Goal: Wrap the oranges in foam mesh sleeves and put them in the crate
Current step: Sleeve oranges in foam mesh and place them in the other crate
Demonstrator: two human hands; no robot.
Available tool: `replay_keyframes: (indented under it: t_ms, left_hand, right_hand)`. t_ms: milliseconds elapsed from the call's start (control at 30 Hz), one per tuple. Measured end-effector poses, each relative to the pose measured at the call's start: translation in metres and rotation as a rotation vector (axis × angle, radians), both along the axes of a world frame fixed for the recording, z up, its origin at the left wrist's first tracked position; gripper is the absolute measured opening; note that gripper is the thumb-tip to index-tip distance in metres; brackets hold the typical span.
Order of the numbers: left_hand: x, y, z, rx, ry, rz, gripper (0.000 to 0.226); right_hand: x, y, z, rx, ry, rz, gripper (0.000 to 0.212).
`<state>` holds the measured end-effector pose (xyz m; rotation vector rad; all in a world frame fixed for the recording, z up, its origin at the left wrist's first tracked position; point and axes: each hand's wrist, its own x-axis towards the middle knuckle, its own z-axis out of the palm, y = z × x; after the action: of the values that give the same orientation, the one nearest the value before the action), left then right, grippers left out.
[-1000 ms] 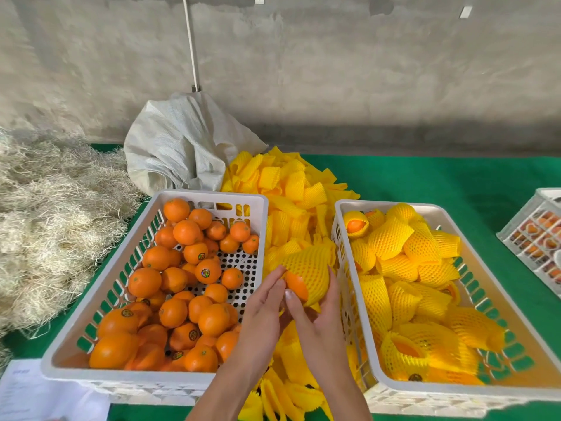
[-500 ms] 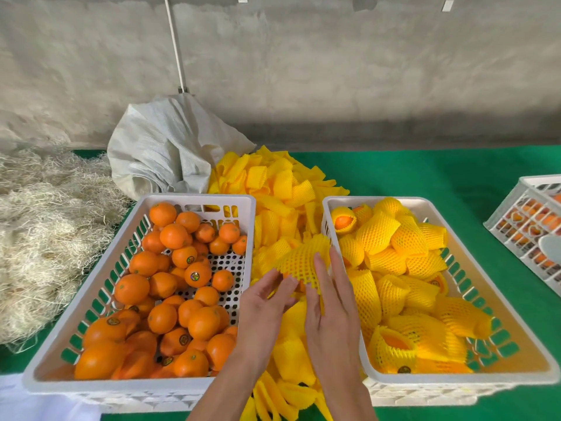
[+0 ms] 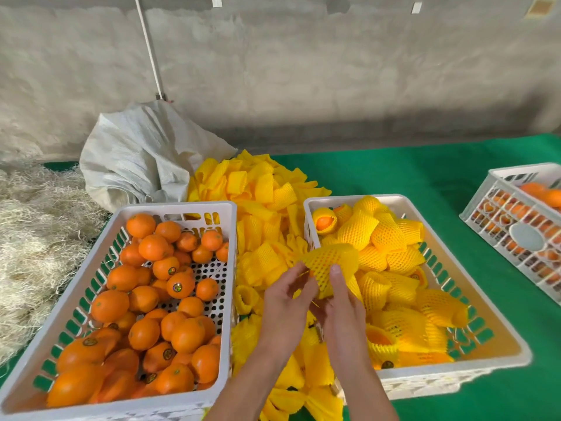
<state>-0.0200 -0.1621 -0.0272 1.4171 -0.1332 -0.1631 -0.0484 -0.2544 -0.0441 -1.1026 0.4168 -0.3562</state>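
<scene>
While both hands [image 3: 315, 302] grasp a sleeved orange [image 3: 331, 262], crates [image 3: 425, 375] crowd green tabletop [image 3: 409, 177].

Orange, yellow, white and green were what you faced.
You had glossy orange fruit [image 3: 142, 302] in a white slotted plastic crate [image 3: 226, 208], yellow diamond-mesh foam sleeves [image 3: 261, 189] heaped on green cloth [image 3: 425, 171], and a second white crate [image 3: 498, 350] of yellow-netted fruit.

A: Where is there room to pass?
B: Right of the right crate [image 3: 516, 358], bare green bench [image 3: 409, 171] runs out to a third crate [image 3: 482, 214].
A: And between the two near crates?
B: Blocked: loose foam sleeves [image 3: 261, 189] fill it. The left crate [image 3: 226, 299] is heaped with oranges [image 3: 151, 299]; a sack [image 3: 136, 153] and straw [image 3: 30, 238] stand behind it and to its left.
</scene>
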Motion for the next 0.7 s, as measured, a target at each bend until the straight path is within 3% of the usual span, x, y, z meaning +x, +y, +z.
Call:
replay_keyframes:
  t_ms: [100, 267, 367, 533, 633, 700]
  left_hand:
    - [0.004, -0.017, 0.0, 0.159, -0.125, -0.066, 0.035]
    - [0.009, -0.02, -0.004, 0.143, -0.116, -0.06, 0.025]
    - [0.014, 0.003, -0.006, 0.195, -0.158, -0.004, 0.022]
    - [0.025, 0.077, -0.011, 0.433, -0.369, 0.123, 0.021]
    - [0.032, 0.129, -0.022, 0.544, -0.346, 0.241, 0.02]
    - [0.036, 0.163, -0.034, 0.734, -0.27, 0.2, 0.017]
  right_hand:
    - [-0.004, -0.017, -0.002, 0.121, 0.017, -0.079, 0.07]
    - [-0.01, -0.023, -0.009, 0.191, -0.014, -0.05, 0.044]
    - [-0.01, -0.013, -0.01, 0.206, -0.03, -0.025, 0.049]
    - [-0.001, 0.021, -0.031, -0.004, -0.002, 0.098, 0.055]
    - [0.01, 0.038, -0.052, -0.133, 0.087, 0.197, 0.047]
    - [0.018, 0.045, -0.067, -0.219, 0.149, 0.264, 0.04]
